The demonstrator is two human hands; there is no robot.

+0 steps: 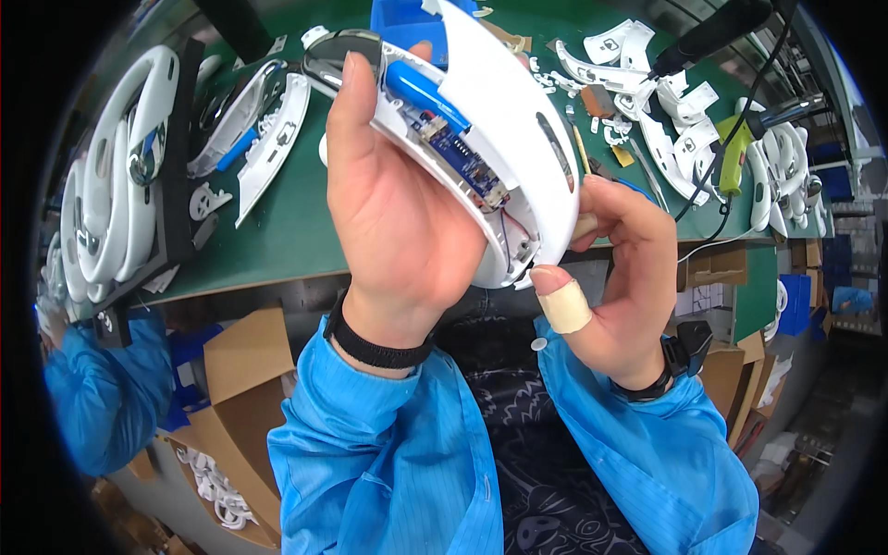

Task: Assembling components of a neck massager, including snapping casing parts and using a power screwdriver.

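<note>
My left hand (398,208) is closed around a white curved plastic housing, held up above the bench edge. Inside the housing sit a blue cylindrical battery (427,94) and a blue circuit board (467,162). Thin wires show near its lower end. A long white curved cover (518,120) stands tilted over it, with a gap along the left side. Curled around the lower right end is my right hand (629,264), its thumb wrapped in beige tape. The index fingertips are partly hidden behind the cover.
A green bench (287,254) carries loose white shells (689,129) and a lime-green handled tool (735,157) with cables. At left, white curved units (125,176) stand on a black rack. Below is a cardboard box (245,356). Another person's blue sleeve (106,398) is at far left.
</note>
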